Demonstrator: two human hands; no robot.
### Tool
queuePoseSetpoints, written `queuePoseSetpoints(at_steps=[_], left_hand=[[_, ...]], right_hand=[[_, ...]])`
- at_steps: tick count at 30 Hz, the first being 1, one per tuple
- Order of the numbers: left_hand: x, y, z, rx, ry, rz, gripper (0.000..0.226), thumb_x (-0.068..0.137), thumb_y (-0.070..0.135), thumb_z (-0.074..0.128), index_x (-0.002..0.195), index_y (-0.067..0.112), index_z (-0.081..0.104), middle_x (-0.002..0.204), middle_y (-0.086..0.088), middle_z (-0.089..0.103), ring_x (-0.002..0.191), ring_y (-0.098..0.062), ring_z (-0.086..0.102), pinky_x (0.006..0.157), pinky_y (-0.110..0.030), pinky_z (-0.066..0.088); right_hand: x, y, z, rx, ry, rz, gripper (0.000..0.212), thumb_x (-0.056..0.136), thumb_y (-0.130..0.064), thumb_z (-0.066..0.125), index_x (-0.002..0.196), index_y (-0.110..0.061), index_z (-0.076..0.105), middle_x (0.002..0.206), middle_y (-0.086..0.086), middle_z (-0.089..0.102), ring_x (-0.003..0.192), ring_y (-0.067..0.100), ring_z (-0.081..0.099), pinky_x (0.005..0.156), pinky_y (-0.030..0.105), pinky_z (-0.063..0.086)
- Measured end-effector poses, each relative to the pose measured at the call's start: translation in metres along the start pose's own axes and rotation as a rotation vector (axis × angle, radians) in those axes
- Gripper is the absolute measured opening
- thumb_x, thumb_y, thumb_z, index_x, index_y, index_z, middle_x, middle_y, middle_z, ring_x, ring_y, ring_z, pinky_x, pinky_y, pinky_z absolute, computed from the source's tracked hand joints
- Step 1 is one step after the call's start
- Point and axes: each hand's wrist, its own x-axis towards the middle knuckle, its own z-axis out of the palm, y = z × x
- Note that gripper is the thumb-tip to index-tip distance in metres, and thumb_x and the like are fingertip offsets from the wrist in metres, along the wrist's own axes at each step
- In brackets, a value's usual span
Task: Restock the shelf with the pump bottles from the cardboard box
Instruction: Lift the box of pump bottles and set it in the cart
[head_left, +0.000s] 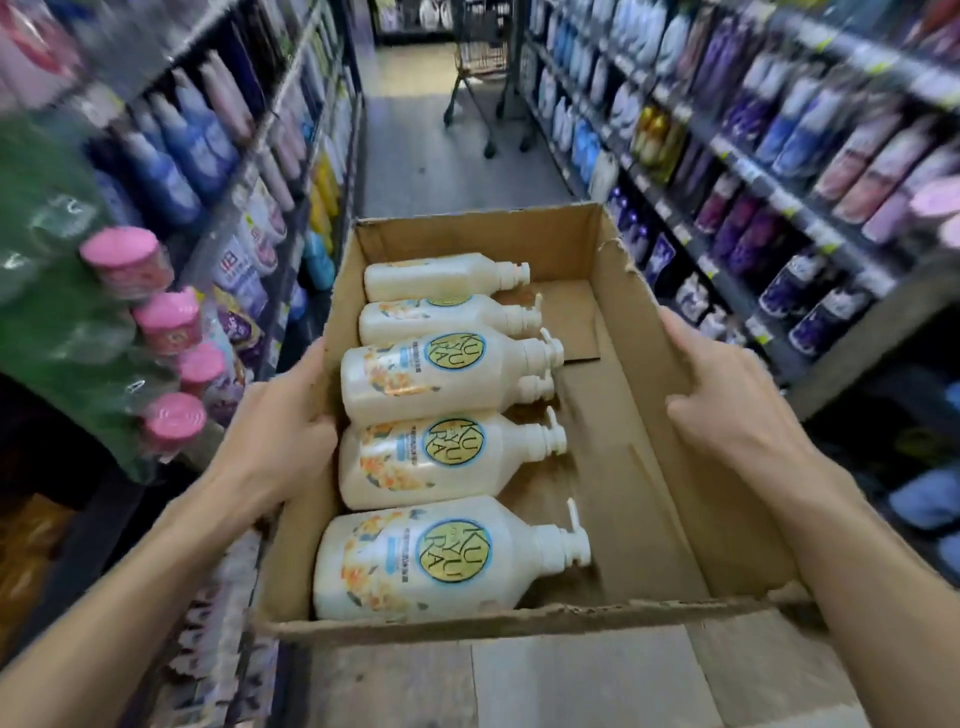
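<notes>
An open cardboard box (644, 415) is held in the air in front of me, in a shop aisle. Several cream pump bottles (441, 556) with yellow round labels lie on their sides along its left half, pumps pointing right. The right half of the box is bare cardboard. My left hand (280, 431) grips the box's left wall, fingers curled over the rim beside the middle bottles. My right hand (727, 395) grips the right wall, fingers inside the box. The shelf (249, 156) on my left is packed with bottles.
Shelves of bottles line both sides of the narrow aisle. Green bottles with pink caps (156, 322) jut out close on the left. A shopping trolley (483, 73) stands far down the aisle. Grey tiled floor (571, 686) shows under the box.
</notes>
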Motion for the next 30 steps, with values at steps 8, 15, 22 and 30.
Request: queuePoseSetpoints(at_steps=[8,15,22,30], left_hand=[[0.140,0.062,-0.040,0.058,0.099,0.095,0.068,0.074,-0.009,0.058,0.133,0.024,0.052,0.121,-0.014,0.067,0.113,-0.034,0.058,0.079,-0.034,0.041],[0.310,0.084,-0.039,0.089,0.058,0.124,0.065,0.073,-0.009,0.056,0.132,0.020,0.050,0.123,-0.013,0.065,0.116,-0.036,0.054,0.082,-0.037,0.041],[0.489,0.124,-0.010,0.139,0.076,0.124,0.060,0.080,-0.005,0.054,0.135,0.016,0.047,0.128,-0.015,0.061,0.118,-0.034,0.052,0.082,-0.035,0.039],[0.728,0.162,0.040,0.113,0.084,0.090,0.061,0.080,-0.006,0.056,0.136,0.015,0.046,0.133,-0.013,0.057,0.123,-0.030,0.051,0.095,-0.039,0.042]], right_hand=[[0.106,-0.027,-0.090,0.033,0.086,-0.055,0.098,0.073,0.008,0.051,0.152,-0.043,0.024,0.097,0.013,0.071,0.093,0.037,0.058,0.077,0.045,0.054],[0.265,-0.024,-0.105,0.007,0.107,0.018,0.101,0.069,0.005,0.047,0.150,-0.050,0.023,0.103,0.008,0.071,0.098,0.035,0.055,0.080,0.048,0.054],[0.447,-0.001,-0.119,0.026,0.120,0.022,0.101,0.067,0.005,0.041,0.146,-0.055,0.026,0.093,0.009,0.067,0.092,0.031,0.054,0.064,0.040,0.052],[0.707,0.037,-0.135,0.033,0.110,0.008,0.098,0.068,0.005,0.041,0.150,-0.047,0.027,0.083,0.010,0.063,0.065,0.024,0.053,0.044,0.031,0.036]])
